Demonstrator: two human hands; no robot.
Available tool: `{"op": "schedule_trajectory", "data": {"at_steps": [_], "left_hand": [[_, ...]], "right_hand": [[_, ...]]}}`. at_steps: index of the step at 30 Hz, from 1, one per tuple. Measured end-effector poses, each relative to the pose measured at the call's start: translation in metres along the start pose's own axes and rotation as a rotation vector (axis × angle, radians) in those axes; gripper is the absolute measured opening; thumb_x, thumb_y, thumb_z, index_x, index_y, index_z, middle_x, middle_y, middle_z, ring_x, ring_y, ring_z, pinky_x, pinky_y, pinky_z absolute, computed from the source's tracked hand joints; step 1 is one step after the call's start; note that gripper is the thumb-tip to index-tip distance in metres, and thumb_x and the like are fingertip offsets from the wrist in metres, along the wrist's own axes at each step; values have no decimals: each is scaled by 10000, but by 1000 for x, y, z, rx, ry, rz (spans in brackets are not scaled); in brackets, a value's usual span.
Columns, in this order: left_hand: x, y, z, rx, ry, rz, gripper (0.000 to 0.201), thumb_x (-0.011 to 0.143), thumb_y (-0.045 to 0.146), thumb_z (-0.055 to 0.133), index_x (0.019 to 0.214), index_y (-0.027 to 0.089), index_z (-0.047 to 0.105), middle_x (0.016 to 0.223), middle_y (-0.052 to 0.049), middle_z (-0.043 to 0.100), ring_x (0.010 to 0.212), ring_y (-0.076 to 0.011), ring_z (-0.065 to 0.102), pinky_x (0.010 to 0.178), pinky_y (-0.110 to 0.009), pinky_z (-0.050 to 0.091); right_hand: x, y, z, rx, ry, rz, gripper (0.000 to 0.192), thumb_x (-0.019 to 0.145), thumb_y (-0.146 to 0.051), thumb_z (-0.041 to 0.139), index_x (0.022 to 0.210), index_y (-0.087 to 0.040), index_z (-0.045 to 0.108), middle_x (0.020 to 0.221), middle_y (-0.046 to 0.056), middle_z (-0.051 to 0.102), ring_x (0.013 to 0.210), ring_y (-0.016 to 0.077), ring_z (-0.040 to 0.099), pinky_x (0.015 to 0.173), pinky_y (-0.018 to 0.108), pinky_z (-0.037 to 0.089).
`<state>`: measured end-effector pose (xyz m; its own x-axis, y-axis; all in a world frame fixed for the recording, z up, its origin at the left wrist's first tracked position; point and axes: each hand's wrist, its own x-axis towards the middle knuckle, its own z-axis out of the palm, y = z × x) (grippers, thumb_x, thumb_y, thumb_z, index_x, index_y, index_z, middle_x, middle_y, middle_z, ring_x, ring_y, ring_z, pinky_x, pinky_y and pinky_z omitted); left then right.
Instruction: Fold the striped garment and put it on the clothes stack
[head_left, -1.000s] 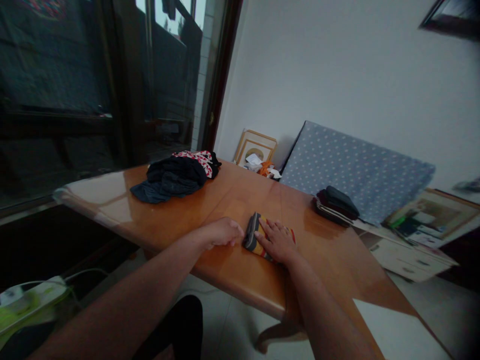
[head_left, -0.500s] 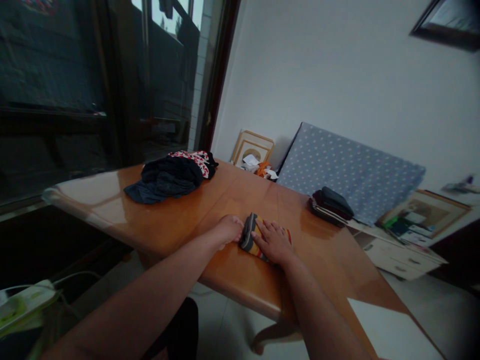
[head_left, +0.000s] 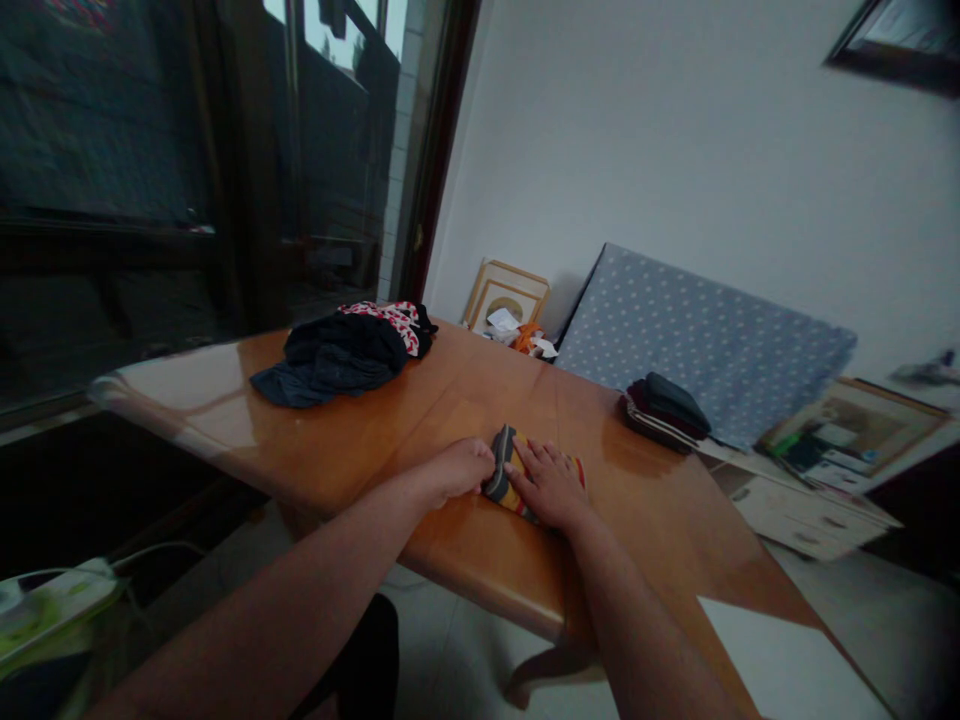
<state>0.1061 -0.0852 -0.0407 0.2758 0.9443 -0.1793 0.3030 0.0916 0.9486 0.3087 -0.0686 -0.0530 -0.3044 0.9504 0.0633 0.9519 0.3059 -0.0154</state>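
A small folded striped garment (head_left: 501,470), grey, yellow and red, lies near the front edge of the wooden table (head_left: 450,545). At its left edge is my left hand (head_left: 466,468), fingers curled closed against the grey fold; the fingertips are partly hidden. My right hand (head_left: 551,485) rests flat on top of the garment with the fingers a little apart, covering much of its right side.
Toward the back left lies a loose heap of dark clothes (head_left: 337,350) with a red-and-white patterned piece. A stack of folded dark clothes (head_left: 664,410) sits at the right edge. A white sheet (head_left: 780,660) lies at the front right. Beyond the table stands a low white cabinet (head_left: 806,510).
My left hand has shifted slightly right and its fingers look more tightly curled at the garment's edge. My right hand stays flat on the garment.
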Motion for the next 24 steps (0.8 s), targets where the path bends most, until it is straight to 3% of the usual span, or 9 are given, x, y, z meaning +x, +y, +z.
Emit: {"op": "schedule_trajectory", "data": {"at_steps": [5, 11, 16, 20, 24], "left_hand": [[0, -4, 0, 75, -54, 27, 266, 730, 276, 603, 983, 209, 552, 640, 65, 533, 461, -87, 424, 426, -210, 274], [-3, 1, -13, 70, -75, -81, 218, 728, 221, 586, 941, 199, 550, 600, 58, 530, 428, -84, 415, 412, -216, 218], [4, -2, -14, -170, 131, -61, 103, 805, 168, 540, 904, 171, 565, 692, 14, 591, 569, -86, 517, 538, -184, 392], [10, 0, -3, -322, 98, -45, 97, 820, 157, 558, 898, 144, 614, 728, -5, 611, 668, -97, 563, 672, -200, 462], [17, 2, 6, -352, -2, -29, 64, 806, 172, 561, 777, 138, 606, 614, 17, 568, 587, -101, 538, 627, -218, 448]], "right_hand": [[0, -1, 0, 3, -19, 8, 769, 932, -753, 159, 1578, -342, 232, 1616, 62, 297, 1496, 323, 204, 1168, 548, 177], [0, 0, 1, 0, -3, 1, 777, 930, -756, 160, 1574, -332, 255, 1609, 70, 311, 1493, 323, 213, 1170, 541, 179], [-1, -1, 1, -3, 0, 8, 778, 926, -763, 164, 1573, -341, 253, 1610, 65, 310, 1493, 318, 212, 1172, 540, 171], [-1, -1, 0, -1, -6, 9, 769, 931, -754, 162, 1576, -343, 241, 1611, 63, 309, 1489, 318, 225, 1171, 540, 169], [-2, -1, 0, -2, -6, 16, 734, 955, -716, 137, 1575, -340, 247, 1615, 55, 300, 1495, 308, 212, 1177, 535, 160]]}}
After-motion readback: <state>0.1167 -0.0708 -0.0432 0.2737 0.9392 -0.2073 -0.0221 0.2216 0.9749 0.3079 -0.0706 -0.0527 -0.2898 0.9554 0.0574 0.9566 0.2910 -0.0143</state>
